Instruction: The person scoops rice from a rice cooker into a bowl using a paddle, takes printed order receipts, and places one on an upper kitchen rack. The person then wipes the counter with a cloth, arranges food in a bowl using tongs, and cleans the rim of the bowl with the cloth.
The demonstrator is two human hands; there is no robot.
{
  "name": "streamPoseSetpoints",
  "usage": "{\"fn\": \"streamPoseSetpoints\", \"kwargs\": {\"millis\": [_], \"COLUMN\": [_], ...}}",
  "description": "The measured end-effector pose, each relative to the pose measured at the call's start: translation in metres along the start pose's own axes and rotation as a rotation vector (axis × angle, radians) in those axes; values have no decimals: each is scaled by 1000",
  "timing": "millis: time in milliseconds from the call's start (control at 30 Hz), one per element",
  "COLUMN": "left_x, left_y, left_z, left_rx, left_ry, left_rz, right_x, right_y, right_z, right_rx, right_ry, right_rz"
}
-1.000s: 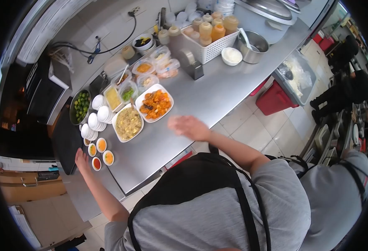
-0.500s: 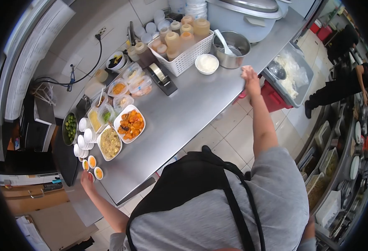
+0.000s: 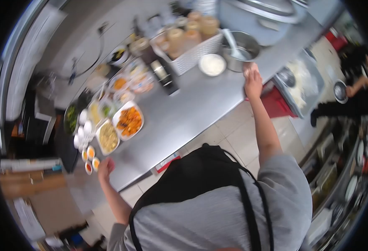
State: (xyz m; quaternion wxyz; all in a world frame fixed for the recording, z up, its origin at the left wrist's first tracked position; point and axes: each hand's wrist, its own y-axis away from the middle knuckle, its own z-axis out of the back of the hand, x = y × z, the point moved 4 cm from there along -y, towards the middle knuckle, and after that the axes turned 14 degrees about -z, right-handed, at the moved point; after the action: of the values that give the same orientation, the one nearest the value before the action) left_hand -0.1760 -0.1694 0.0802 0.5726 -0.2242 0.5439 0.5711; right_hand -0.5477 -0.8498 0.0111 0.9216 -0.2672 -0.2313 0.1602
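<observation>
My left hand (image 3: 106, 168) is over the counter, just right of several small cups (image 3: 91, 152) with orange and red contents. Motion blurs its fingers, so I cannot tell whether they are closed. At the counter's front edge, my right hand (image 3: 253, 83) is closed on a pale, crumpled cloth (image 3: 249, 67). A metal pot (image 3: 236, 63) with a white ladle (image 3: 233, 47) stands just behind it. Left of the pot is a white bowl of rice (image 3: 212, 65). Near my left hand are a tray of fried rice (image 3: 108, 137) and a dish of orange-sauced pieces (image 3: 128, 121).
A white basket (image 3: 192, 58) of sauce bottles and a black tape dispenser (image 3: 164, 78) line the counter's back. Lidded tubs (image 3: 138, 77) and stacked white cups (image 3: 83, 129) stand at left. A grey bin (image 3: 311, 79) is beyond the right edge; another person (image 3: 351, 100) holds a metal bowl.
My left hand has moved right, off the small cups. My right hand stays near the counter's edge, now closer to the pot. The view has shifted and blurred, and the other person's bowl has come into view.
</observation>
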Motion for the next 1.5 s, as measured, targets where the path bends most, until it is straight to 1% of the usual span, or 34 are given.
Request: {"fn": "streamPoseSetpoints", "kwargs": {"millis": [33,67,100,133,200,267,300,333,367,400,467,500,567,633,700,733,767,833,867,933,967,1000,1033,1100,1133,1200,1233,1300,1333,1367,1400,1433,1467,1500], "left_x": [-5,0,-2,-5,-8,-18,-20,-20,-18,-17,-13,-10,-12,-13,-12,-14,-14,-38,-52,-61,-59,-59,-63,-68,-67,-55,-51,-46,-42,-34,-26,-14,-5,8], "left_y": [5,2,5,6,4,1,-3,-8,-14,-19,-36,-42,-45,-47,-47,-39,-29,12,35,55,60,62,61,58,54,37,32,23,18,12,7,-2,-12,-18], "left_z": [-17,-28,-43,-57,-78,-101,-110,-118,-127,-136,-147,-149,-156,-159,-164,-166,-169,-177,-181,-191,-196,-198,-196,-191,-190,-184,-182,-181,-180,-178,-176,-176,-174,-172], "left_rx": [67,101,98,123,158,163,169,157,172,191,161,134,122,108,222,314,408,553,576,606,618,631,636,572,575,517,522,481,487,427,367,370,322,272], "left_ry": [26,105,158,204,301,414,480,489,596,704,762,809,768,732,731,786,837,784,770,754,788,821,819,839,839,771,770,855,855,855,851,846,844,838], "left_rz": [-5,-3,7,3,-1,-24,-33,-40,-1,34,-14,-53,-103,-163,-108,-124,-137,-96,-87,-88,-43,3,-6,-53,-57,-69,-71,-64,-62,-54,-43,-28,-46,-58], "right_x": [24,46,75,102,134,159,171,179,185,190,194,201,218,237,256,265,275,297,316,349,367,367,374,379,375,360,351,321,301,286,269,259,248,236], "right_y": [18,37,52,67,114,145,154,157,162,163,160,159,157,162,172,176,176,182,182,198,214,228,236,247,250,252,251,238,230,220,210,195,189,176], "right_z": [12,21,37,52,79,93,100,102,102,98,83,81,80,77,68,59,56,52,64,83,79,74,89,115,117,113,113,109,98,96,93,100,98,102], "right_rx": [18,148,234,321,383,684,946,1202,1453,1451,1435,1434,1529,1576,1683,1656,1663,1753,1772,1983,2198,2194,2215,2256,2254,1999,1994,1947,1879,1812,1672,1536,1534,1289], "right_ry": [-122,-233,-322,-530,-547,-685,-761,-844,-912,-912,-1113,-1116,-1518,-1586,-1678,-1725,-1747,-1817,-1908,-1948,-2060,-2066,-2089,-2130,-2133,-1944,-1948,-1817,-1827,-1833,-1730,-1622,-1613,-1234], "right_rz": [81,71,183,266,434,486,433,254,57,71,-326,-314,-807,-719,-972,-986,-941,-1077,-1107,-877,-915,-903,-978,-1138,-1132,-1071,-1068,-952,-957,-967,-906,-853,-883,-314]}}
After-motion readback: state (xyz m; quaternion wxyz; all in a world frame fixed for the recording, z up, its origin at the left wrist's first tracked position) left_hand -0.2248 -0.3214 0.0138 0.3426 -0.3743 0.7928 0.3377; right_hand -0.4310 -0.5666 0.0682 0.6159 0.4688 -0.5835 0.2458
